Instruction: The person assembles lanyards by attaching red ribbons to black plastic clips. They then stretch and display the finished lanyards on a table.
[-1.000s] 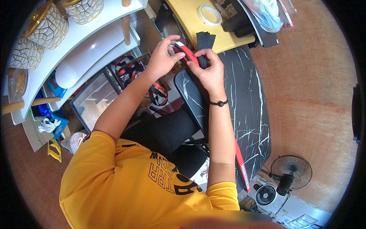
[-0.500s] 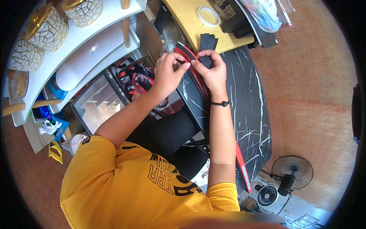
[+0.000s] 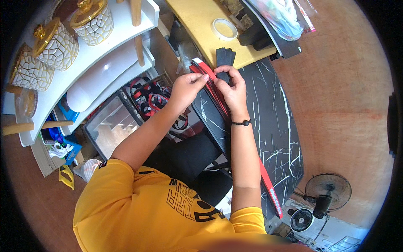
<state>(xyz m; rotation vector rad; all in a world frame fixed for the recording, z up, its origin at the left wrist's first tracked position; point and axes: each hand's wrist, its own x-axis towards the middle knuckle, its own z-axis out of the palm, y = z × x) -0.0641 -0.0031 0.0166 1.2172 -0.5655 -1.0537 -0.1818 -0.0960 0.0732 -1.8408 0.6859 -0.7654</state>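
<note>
A long red strip (image 3: 212, 82) runs along the near edge of a black marble-patterned tabletop (image 3: 268, 126). My left hand (image 3: 188, 86) pinches that strip near its far end. My right hand (image 3: 232, 88) rests on the tabletop edge beside it, its fingers closed on a small black rectangular piece (image 3: 223, 77). Several more black pieces (image 3: 226, 56) lie stacked on the yellow board (image 3: 205, 25) just beyond my fingers. Both hands sit close together, almost touching.
A roll of tape (image 3: 223, 28) lies on the yellow board. A white shelf (image 3: 79, 63) at the left carries white-and-gold jars (image 3: 90, 19). A crate of red-and-black parts (image 3: 153, 101) sits under the table. Two small fans (image 3: 325, 193) stand at the lower right.
Both hands have moved down from the raised position onto the table edge, bringing the red strip down along it. The right hand's fingers have closed on a black piece.
</note>
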